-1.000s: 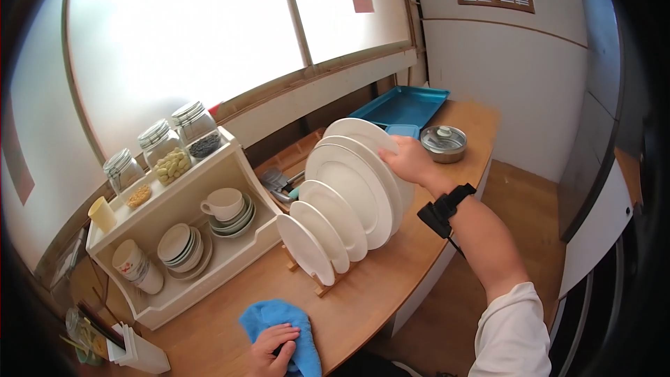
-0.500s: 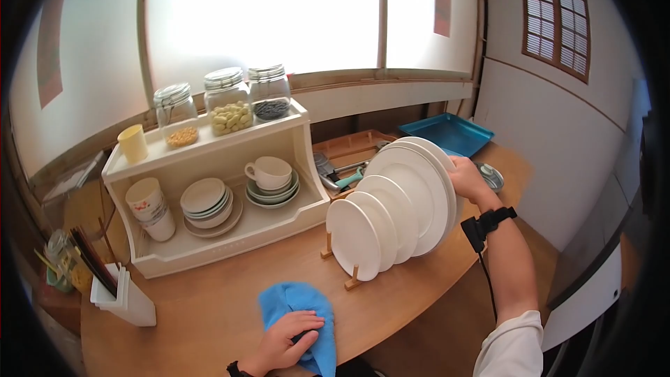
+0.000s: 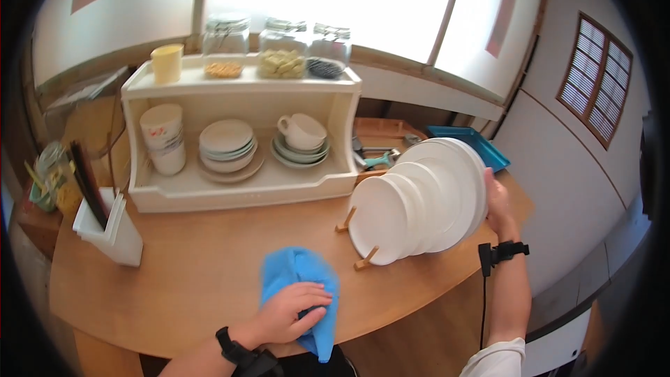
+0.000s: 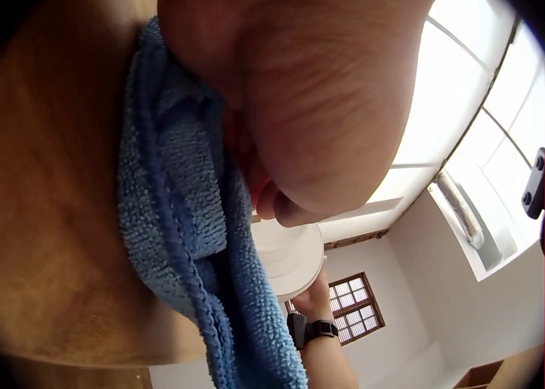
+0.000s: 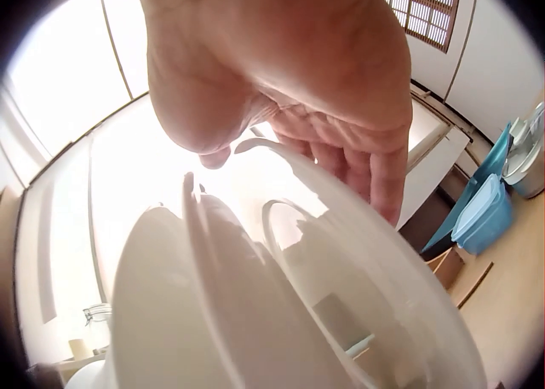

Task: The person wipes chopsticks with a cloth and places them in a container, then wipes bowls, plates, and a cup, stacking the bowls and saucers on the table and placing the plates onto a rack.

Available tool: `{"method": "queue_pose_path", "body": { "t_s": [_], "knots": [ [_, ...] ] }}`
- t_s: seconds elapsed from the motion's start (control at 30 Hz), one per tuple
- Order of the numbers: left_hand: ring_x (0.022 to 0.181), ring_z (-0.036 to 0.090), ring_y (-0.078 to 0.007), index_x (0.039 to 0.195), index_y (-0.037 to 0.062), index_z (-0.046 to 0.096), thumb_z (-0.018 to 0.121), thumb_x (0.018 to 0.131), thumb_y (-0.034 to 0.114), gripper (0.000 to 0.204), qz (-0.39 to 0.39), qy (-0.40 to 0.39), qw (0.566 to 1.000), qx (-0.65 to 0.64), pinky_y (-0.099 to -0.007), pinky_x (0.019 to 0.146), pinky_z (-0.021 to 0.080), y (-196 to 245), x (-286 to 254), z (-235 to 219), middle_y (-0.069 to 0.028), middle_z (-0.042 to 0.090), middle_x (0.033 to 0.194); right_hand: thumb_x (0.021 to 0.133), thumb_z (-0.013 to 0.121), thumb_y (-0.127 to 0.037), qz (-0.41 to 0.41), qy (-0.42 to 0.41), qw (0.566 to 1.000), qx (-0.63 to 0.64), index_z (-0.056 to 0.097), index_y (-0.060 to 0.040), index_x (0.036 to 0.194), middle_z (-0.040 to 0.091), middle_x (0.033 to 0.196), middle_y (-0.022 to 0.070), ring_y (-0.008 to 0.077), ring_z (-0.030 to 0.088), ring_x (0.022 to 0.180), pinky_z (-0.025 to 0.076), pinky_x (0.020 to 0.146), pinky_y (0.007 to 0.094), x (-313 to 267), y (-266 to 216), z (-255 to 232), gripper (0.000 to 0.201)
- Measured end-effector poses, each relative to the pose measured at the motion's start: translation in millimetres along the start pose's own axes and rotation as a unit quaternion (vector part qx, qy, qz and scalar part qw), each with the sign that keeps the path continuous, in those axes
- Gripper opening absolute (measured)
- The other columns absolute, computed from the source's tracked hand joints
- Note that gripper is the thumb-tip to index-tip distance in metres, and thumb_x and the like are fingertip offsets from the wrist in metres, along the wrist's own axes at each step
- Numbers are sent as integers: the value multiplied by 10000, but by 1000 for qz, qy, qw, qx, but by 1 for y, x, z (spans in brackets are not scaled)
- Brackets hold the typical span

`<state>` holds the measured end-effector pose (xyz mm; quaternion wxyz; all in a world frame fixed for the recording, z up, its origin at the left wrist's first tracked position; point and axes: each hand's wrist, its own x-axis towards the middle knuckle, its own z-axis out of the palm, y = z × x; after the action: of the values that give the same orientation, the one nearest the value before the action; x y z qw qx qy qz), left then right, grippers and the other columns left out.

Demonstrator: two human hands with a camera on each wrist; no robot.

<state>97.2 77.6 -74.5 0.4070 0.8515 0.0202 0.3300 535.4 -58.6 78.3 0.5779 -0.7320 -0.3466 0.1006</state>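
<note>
My left hand [image 3: 296, 311] lies over a bunched blue cloth [image 3: 289, 265] on the table and holds it. In the left wrist view the folds of the terry cloth [image 4: 183, 193] stand up beneath the thumb side of the hand. My right hand [image 3: 497, 199] is at the outer rim of the rearmost large white plate [image 3: 476, 167], its fingers extended along the far side. The right wrist view shows the right palm [image 5: 289, 57] spread above that plate's rim. Several white plates [image 3: 380, 220], small in front and large behind, stand on edge in a wooden rack [image 3: 366, 258].
A cream shelf [image 3: 244, 199] holds cups, bowls and saucers, with glass jars [image 3: 283, 49] and a yellow cup [image 3: 167, 64] on top. A white holder [image 3: 115, 237] with chopsticks stands left. Behind the plates are a wooden tray [image 3: 387, 132] of utensils and a blue tray [image 3: 467, 143].
The head view has swung right to left, bringing the shelf to the centre. My right hand has shifted from the rear plate's upper rim to its side; the left stays on the cloth.
</note>
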Motion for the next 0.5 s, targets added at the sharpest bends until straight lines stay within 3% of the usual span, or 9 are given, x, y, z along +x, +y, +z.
{"method": "queue_pose_path", "body": {
  "t_s": [0.03, 0.1, 0.17, 0.23, 0.3, 0.33, 0.37, 0.43, 0.5],
  "knots": [
    [1111, 589, -304, 1028, 18, 670, 634, 864, 119, 196, 8, 8, 1000, 10, -402, 946, 460, -2, -4, 1, -130, 664, 1091, 953, 499, -520, -16, 46, 999, -10, 600, -1, 1198, 653, 1078, 76, 138, 590, 978, 457, 885, 273, 1, 8, 0, 583],
    [1098, 591, -306, 1029, 20, 668, 629, 866, 115, 193, -9, 35, 999, 4, -404, 945, 458, 0, -7, -1, -132, 664, 1078, 970, 516, -444, -168, 198, 956, -137, 572, 11, 1214, 633, 1129, 91, 153, 576, 1041, 450, 917, 291, -2, 7, 1, 519],
    [1123, 567, -323, 1025, 18, 668, 630, 859, 107, 192, -19, 87, 996, 3, -411, 961, 445, 2, -7, -4, -141, 652, 1107, 985, 527, -334, -259, 248, 930, -82, 559, 18, 1212, 619, 1151, 102, 172, 568, 1073, 444, 938, 305, -27, -18, 11, 421],
    [1143, 554, -330, 1052, 22, 661, 628, 857, 98, 212, -39, 137, 989, 36, -411, 972, 438, 3, -7, -8, -144, 637, 1146, 999, 509, -245, -361, 222, 902, -85, 557, 16, 1200, 619, 1150, 99, 173, 570, 1065, 445, 935, 308, -68, -42, 31, 334],
    [1162, 540, -337, 1079, 25, 655, 626, 855, 90, 235, -49, 178, 980, 77, -412, 984, 431, 3, -4, -15, -148, 622, 1185, 970, 536, -194, -329, 77, 940, -54, 573, 12, 1166, 618, 1158, 111, 176, 571, 1069, 455, 918, 316, -119, -49, 53, 287],
    [1180, 525, -348, 1109, 32, 641, 621, 859, 104, 261, -63, 197, 973, 104, -420, 993, 423, 3, -3, -18, -164, 590, 1228, 933, 568, -168, -335, -30, 934, -122, 580, 13, 1148, 616, 1163, 120, 195, 576, 1073, 462, 908, 326, -144, -52, 65, 280],
    [1198, 510, -359, 1140, 40, 628, 615, 864, 117, 287, -78, 213, 965, 130, -429, 1002, 415, 3, -4, -18, -181, 558, 1271, 897, 599, -141, -335, -135, 913, -187, 586, 13, 1129, 614, 1168, 130, 214, 580, 1077, 469, 899, 337, -165, -54, 81, 279],
    [1205, 503, -368, 1179, 31, 599, 606, 870, 126, 324, -92, 208, 966, 126, -433, 1009, 408, -2, -7, -12, -196, 538, 1288, 752, 755, -179, -419, -321, 820, -221, 579, -18, 1187, 562, 1220, 213, 372, 539, 1143, 450, 951, 443, -188, -63, 138, 496],
    [1212, 495, -377, 1218, 22, 569, 597, 875, 134, 361, -101, 201, 966, 126, -437, 1016, 402, -9, -9, -7, -211, 518, 1306, 706, 805, -301, -406, -365, 803, -238, 524, -34, 1282, 468, 1315, 269, 454, 458, 1216, 408, 1000, 489, -212, -53, 183, 695]
  ]
}}
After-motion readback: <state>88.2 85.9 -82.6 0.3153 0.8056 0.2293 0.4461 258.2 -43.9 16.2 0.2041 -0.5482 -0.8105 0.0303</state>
